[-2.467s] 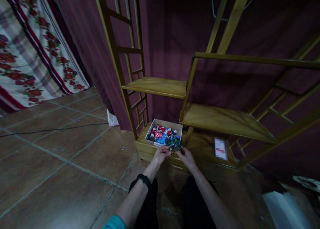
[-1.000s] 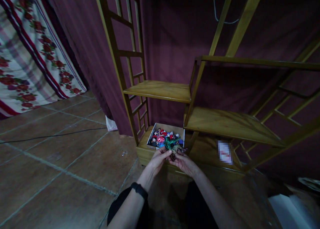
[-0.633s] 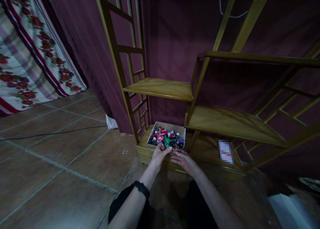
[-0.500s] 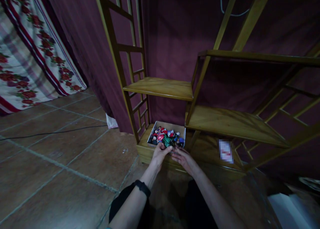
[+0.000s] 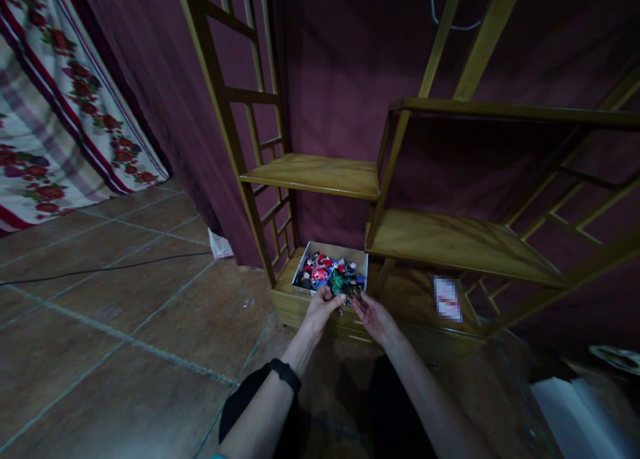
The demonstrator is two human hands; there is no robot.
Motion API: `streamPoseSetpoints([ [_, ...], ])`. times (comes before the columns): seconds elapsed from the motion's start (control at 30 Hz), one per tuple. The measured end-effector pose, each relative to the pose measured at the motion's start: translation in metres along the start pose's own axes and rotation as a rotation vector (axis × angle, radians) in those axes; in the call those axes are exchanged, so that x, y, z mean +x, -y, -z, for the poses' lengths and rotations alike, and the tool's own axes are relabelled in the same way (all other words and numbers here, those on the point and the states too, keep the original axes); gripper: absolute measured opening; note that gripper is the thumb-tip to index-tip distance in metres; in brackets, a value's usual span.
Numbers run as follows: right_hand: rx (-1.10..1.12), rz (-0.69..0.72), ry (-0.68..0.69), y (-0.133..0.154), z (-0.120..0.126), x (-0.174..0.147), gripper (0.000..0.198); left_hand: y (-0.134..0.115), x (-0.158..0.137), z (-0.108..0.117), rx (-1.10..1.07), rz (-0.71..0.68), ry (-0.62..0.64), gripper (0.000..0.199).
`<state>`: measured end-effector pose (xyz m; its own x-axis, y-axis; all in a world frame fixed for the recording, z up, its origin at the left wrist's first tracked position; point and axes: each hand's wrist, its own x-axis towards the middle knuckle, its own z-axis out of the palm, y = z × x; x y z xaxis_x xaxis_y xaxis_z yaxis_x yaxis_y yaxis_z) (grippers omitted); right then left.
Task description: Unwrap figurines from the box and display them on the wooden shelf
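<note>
A shallow white box (image 5: 299,270) stands on the shelf unit's low base. Small doll-like figures (image 5: 320,269) in red, pink, blue and black fill it. In front of the box is a small green figure (image 5: 341,282) with a dark, thin end piece. My left hand (image 5: 321,310) is closed, thumb and fingers pinching the green figure from the left. On the right, my right hand (image 5: 374,317) pinches its dark end piece with the fingertips. Fine details between the fingers are too small to tell.
The wooden shelf unit (image 5: 315,173) has lattice sides and staggered boards. A blurred white-and-red item (image 5: 447,299) lies on its lower right base. A black cable (image 5: 110,268) crosses the tiled floor at left. A white sheet-like object (image 5: 575,405) lies at lower right.
My right hand has turned and shifted slightly right, its fingers now pinched on the figure's dark end. The left hand has barely moved. The view has shifted slightly.
</note>
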<state>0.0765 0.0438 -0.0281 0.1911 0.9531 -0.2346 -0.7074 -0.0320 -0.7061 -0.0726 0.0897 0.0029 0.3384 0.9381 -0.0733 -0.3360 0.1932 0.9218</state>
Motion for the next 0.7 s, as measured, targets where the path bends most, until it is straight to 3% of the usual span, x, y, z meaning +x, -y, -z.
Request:
streamPoseSetpoints([
  [0.27, 0.062, 0.066, 0.006, 0.005, -0.008, -0.006, 0.014, 0.0, 0.004, 0.005, -0.011, 0.014, -0.055, 0.036],
  [0.5, -0.085, 0.199, 0.009, 0.001, -0.022, -0.013, 0.019, 0.007, 0.006, 0.007, -0.088, 0.218, -0.188, 0.047],
  [0.7, -0.365, 0.277, 0.046, -0.006, -0.027, -0.016, 0.023, 0.002, 0.003, 0.006, -0.197, 0.239, -0.088, 0.035],
])
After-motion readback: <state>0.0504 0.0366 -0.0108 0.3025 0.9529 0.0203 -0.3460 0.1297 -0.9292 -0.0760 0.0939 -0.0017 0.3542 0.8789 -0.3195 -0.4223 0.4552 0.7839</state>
